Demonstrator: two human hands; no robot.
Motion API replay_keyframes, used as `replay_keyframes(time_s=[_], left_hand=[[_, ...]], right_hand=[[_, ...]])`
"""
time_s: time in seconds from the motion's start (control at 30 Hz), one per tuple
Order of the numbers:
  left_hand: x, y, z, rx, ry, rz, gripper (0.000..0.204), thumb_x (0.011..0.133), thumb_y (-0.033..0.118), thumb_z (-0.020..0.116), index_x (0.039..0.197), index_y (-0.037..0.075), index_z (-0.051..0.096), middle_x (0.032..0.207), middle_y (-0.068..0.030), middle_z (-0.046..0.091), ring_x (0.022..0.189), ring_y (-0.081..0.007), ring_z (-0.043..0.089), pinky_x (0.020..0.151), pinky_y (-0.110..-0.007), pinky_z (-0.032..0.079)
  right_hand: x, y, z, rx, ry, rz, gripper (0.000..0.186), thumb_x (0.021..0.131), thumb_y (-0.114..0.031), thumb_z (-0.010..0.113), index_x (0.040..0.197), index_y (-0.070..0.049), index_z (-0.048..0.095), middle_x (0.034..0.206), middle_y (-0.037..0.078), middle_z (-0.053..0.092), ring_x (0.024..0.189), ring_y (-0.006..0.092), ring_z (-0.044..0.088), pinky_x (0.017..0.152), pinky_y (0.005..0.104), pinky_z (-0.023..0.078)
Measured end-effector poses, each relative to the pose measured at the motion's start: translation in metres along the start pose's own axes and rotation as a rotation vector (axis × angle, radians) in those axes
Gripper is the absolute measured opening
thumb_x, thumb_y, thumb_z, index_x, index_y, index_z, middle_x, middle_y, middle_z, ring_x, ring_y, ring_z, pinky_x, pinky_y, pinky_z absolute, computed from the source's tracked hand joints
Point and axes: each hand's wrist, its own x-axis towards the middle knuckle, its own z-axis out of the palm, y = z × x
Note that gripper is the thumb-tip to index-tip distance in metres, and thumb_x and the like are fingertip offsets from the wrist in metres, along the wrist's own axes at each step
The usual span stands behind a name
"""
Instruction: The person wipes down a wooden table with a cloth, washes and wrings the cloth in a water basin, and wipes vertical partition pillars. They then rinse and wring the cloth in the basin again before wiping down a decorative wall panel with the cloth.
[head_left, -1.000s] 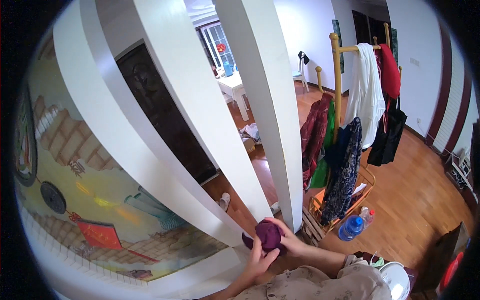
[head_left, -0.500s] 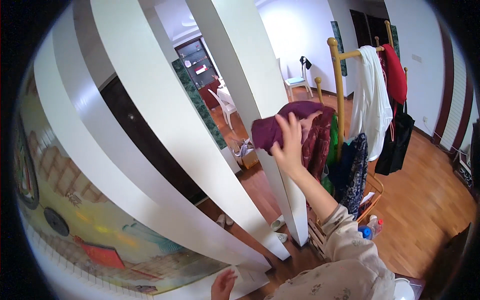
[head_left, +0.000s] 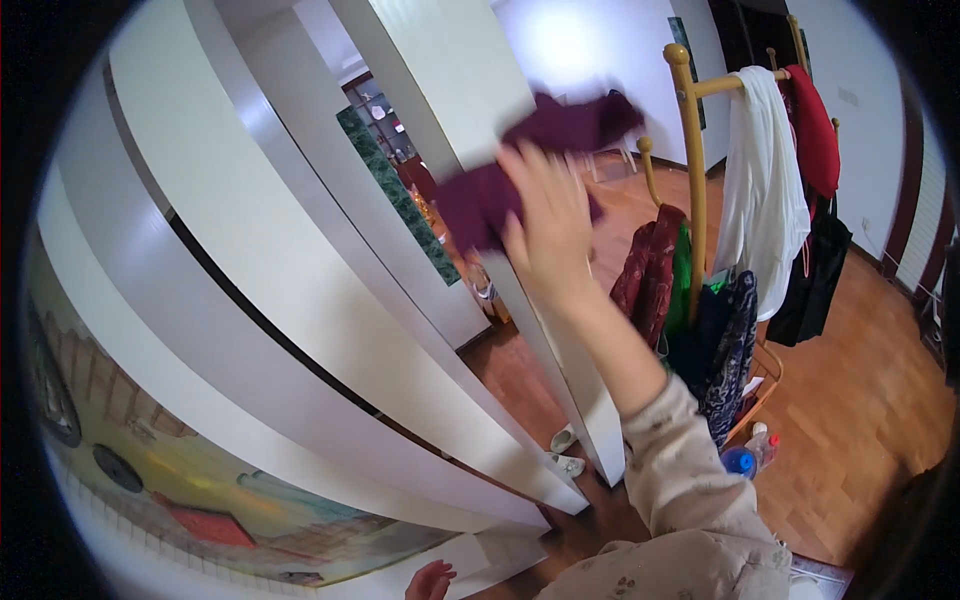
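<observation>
My right arm reaches up and forward. My right hand grips a dark purple cloth, which is blurred at its edges and spreads to both sides of the fingers. The cloth is in the air in front of a white upright slat, apart from the coat rack; whether it touches the slat I cannot tell. Low in the picture, my left hand is partly cut off by the lower edge. Its fingers are loosely bent and a little apart, with nothing seen in them.
The yellow rack carries a white garment, a red item, a black bag and a dark red garment. By its foot stand a blue-topped bottle and a red-capped one. Shoes lie beside the slats; a painted wall is at left.
My right hand has carried the purple cloth away from the rack, up and to the left. My left hand has sunk slightly toward the lower edge. The view has shifted a little.
</observation>
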Motion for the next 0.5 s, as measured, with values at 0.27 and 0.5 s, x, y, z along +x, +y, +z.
replay_keyframes(time_s=[0.27, 0.5], left_hand=[[-0.022, 0.004, 0.02, 0.058, -0.095, 0.018, 0.034, 0.09, 0.009, 0.055, 0.121, -0.002, 0.049, 0.112, -0.0109, 0.057, 0.102, -0.0193, 0.055, 0.089, -0.029, 0.043], [-0.034, -0.02, 0.013, 0.089, -0.146, 0.014, 0.032, 0.09, 0.009, 0.054, 0.121, -0.002, 0.049, 0.112, -0.0105, 0.057, 0.102, -0.019, 0.055, 0.091, -0.029, 0.043]], right_hand=[[-0.246, 0.01, -0.088, -0.022, -0.432, 0.35, 0.059, 0.064, -0.001, 0.054, 0.123, -0.007, 0.05, 0.113, 0.017, 0.052, 0.106, 0.0352, 0.047, 0.098, 0.0499, 0.03], [-0.244, 0.004, -0.126, 0.627, 0.208, 1.266, 0.045, 0.083, 0.004, 0.037, 0.127, -0.002, 0.04, 0.123, 0.01, 0.047, 0.113, 0.0212, 0.046, 0.101, 0.0313, 0.032]])
